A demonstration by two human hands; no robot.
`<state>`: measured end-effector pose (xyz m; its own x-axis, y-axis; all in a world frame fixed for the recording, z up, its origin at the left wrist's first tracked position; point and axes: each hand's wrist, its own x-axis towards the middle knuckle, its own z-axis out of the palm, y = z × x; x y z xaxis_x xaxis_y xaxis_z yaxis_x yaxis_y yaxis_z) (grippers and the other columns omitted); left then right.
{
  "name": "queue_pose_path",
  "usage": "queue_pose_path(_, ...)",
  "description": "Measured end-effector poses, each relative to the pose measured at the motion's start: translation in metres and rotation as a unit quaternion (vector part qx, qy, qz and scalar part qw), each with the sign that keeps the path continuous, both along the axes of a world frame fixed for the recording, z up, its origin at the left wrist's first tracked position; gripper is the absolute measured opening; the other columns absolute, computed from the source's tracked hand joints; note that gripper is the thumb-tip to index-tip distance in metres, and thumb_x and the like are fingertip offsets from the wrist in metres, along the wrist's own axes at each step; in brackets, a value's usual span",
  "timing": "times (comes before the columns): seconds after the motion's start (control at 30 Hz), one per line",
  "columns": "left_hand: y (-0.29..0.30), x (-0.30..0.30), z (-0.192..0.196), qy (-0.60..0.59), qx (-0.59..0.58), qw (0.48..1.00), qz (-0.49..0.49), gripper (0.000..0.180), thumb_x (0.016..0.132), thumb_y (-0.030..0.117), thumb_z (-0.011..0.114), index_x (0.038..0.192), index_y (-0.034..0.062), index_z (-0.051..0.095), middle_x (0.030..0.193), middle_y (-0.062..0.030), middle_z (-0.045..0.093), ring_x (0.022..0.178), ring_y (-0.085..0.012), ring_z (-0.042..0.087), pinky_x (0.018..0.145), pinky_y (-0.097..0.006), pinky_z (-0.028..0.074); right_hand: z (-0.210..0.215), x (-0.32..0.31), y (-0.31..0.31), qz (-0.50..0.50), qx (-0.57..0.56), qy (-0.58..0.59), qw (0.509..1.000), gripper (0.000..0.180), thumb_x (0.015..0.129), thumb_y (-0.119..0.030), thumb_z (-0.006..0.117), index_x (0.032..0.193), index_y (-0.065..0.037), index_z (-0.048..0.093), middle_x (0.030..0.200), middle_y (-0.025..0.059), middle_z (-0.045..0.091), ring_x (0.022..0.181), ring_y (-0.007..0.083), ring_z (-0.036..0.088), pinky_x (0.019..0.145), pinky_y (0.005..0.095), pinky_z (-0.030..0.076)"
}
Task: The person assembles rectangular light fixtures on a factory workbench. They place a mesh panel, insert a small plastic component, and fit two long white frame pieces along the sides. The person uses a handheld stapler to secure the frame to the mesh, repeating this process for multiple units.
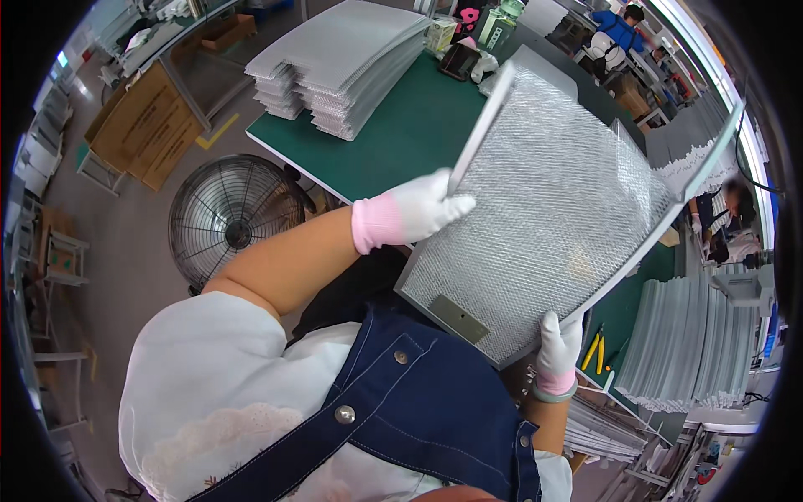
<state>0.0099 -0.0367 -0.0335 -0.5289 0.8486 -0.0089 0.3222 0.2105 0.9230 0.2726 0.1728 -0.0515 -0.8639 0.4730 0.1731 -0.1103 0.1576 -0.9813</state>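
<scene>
On the green tabletop [393,138], far left: stack of silvery mesh sheets [351,38], edges unevenly squared. Far centre: small mixed clutter [464,54], partly hidden. Right side: row of thin pale sheets [682,343], stood on edge, packed close. Between that row and the right hand [558,351]: yellow-handled pliers [591,355], lying loose. On the floor at left, just beside the tabletop: round fan [237,232] in a wire cage; farther off, brown cardboard [146,125]. Two co-workers at the far right, one in blue [619,32], one nearer [721,219].

Held tilted above the tabletop, blocking sight of much of its middle: framed metal mesh panel [548,197]. Gripped at left edge by fingers of the left hand [422,207], at near right edge by fingers of the right. White gloves, pink cuffs.

Mesh shiny, finely ridged; frame flat-sided, pale grey. Dull rectangular plate [458,318] along the near edge. Greenish-grey strip [715,155] jutting past the right corner.
</scene>
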Motion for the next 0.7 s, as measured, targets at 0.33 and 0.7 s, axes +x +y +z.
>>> queue_pose_path(0.33, 0.012, -0.010, 0.001, -0.051, 0.173, 0.983, 0.041, 0.039, 0.104, 0.028, 0.054, 0.120, -0.0076, 0.053, 0.094, -0.0039, 0.060, 0.085, -0.0099, 0.054, 0.081, -0.029, 0.047, 0.012, 0.003, 0.005, 0.024, 0.061, -0.032, 0.997, 0.061, 0.095, -0.018, 0.062, 0.143, 0.009, 0.036, 0.136, 0.0152, 0.053, 0.125, 0.0242, 0.050, 0.110, 0.0367, 0.035)
queue_pose_path(0.7, 0.008, 0.014, 0.007, -0.152, 0.190, 0.970, -0.019, 0.044, 0.103, 0.026, 0.055, 0.130, -0.0078, 0.051, 0.114, -0.0096, 0.064, 0.104, -0.0149, 0.058, 0.096, -0.031, 0.047, 0.028, 0.000, 0.033, -0.071, 0.087, -0.095, 0.989, 0.058, 0.095, -0.016, 0.056, 0.144, 0.010, 0.038, 0.131, 0.0139, 0.057, 0.118, 0.0204, 0.055, 0.105, 0.0343, 0.041)
